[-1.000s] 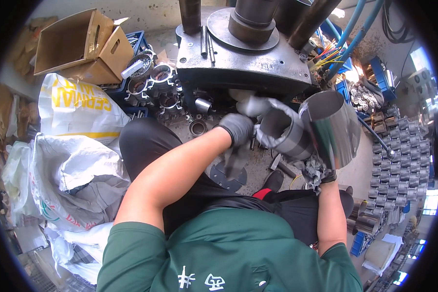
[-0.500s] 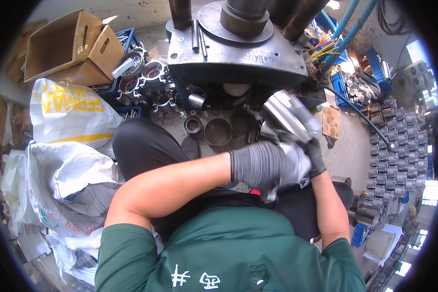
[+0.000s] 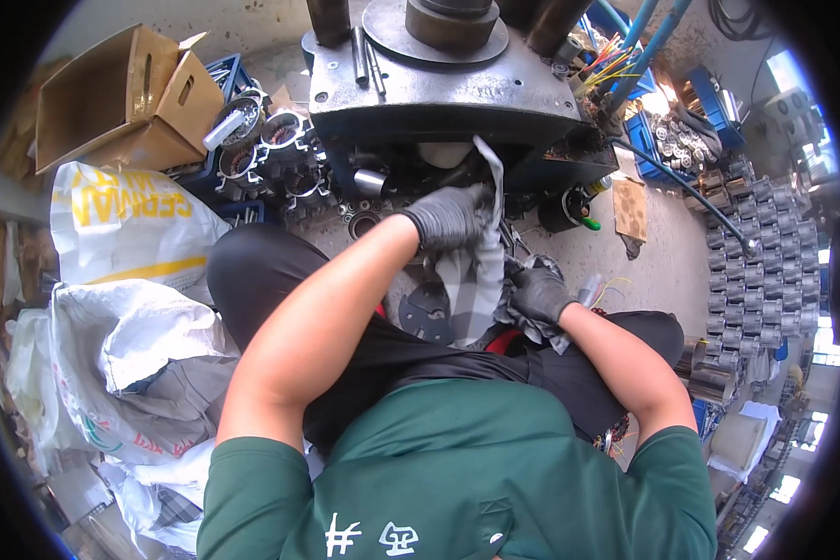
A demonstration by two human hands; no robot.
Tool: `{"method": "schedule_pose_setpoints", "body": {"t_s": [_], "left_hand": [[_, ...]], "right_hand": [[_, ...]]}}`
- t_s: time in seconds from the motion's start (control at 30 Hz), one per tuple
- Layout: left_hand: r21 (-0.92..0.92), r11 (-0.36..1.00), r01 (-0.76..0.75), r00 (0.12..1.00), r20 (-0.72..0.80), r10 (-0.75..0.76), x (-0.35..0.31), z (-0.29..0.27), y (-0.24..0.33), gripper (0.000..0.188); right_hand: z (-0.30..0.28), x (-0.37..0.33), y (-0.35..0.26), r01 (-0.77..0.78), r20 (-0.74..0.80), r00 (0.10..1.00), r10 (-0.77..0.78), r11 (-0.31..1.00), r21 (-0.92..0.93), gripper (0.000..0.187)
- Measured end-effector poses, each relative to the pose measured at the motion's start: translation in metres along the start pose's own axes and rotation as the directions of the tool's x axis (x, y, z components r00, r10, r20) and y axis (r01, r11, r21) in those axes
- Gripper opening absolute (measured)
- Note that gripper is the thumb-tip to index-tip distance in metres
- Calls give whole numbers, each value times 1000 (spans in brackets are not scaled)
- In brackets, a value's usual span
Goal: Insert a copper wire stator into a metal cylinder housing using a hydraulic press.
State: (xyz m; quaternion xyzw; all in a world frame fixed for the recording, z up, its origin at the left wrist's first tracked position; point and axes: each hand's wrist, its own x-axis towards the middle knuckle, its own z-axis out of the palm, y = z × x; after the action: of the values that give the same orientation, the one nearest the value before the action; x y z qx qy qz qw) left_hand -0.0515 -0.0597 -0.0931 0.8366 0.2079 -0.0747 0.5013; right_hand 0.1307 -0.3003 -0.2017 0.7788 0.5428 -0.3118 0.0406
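My left hand (image 3: 453, 219), in a dark grey knit glove, is closed on a pale grey cloth (image 3: 488, 271) in front of the press. The cloth hangs down in a long, partly blurred strip. My right hand (image 3: 539, 293), gloved alike, is closed on a crumpled part of the same-coloured cloth near my right knee. Its fingertips are partly hidden in the folds. Below the cloth lies a dark round plate with holes (image 3: 427, 313). Beside my right wrist a small shiny piece (image 3: 589, 288) shows, too little of it to name.
A heavy press (image 3: 439, 84) stands ahead. To the left are an open cardboard box (image 3: 93, 103), ring-shaped metal housings (image 3: 282, 131) and white sacks (image 3: 140, 224). Stacked metal parts (image 3: 765, 271) rise at right. A dark container (image 3: 560, 211) stands by the press.
The shiny metal cylinder at my hands is no longer seen there. My left hand has moved up and left, away from the right, and the cloth is stretched between them.
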Motion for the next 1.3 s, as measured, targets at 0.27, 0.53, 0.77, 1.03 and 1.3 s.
{"method": "schedule_pose_setpoints", "body": {"t_s": [0.27,0.53,0.77,1.03,1.3], "left_hand": [[105,981,161,983,69,-169,27,33,-39,59],[-66,988,140,987,93,-133,27,54,-55,83],[-721,637,-272,962,-180,208,32,55,4,104],[-604,728,-324,820,-563,-102,27,2,19,57],[-695,634,-338,813,-556,-176,7,-8,11,71]], "right_hand": [[22,20,-17,38,33,999,-31,961,-273,36],[-41,5,-39,331,-324,917,-233,897,293,31],[-94,32,-63,601,-600,799,-33,20,799,50],[-61,92,-10,307,-323,934,152,118,944,34],[52,99,65,-131,-193,971,138,990,50,31]]}}
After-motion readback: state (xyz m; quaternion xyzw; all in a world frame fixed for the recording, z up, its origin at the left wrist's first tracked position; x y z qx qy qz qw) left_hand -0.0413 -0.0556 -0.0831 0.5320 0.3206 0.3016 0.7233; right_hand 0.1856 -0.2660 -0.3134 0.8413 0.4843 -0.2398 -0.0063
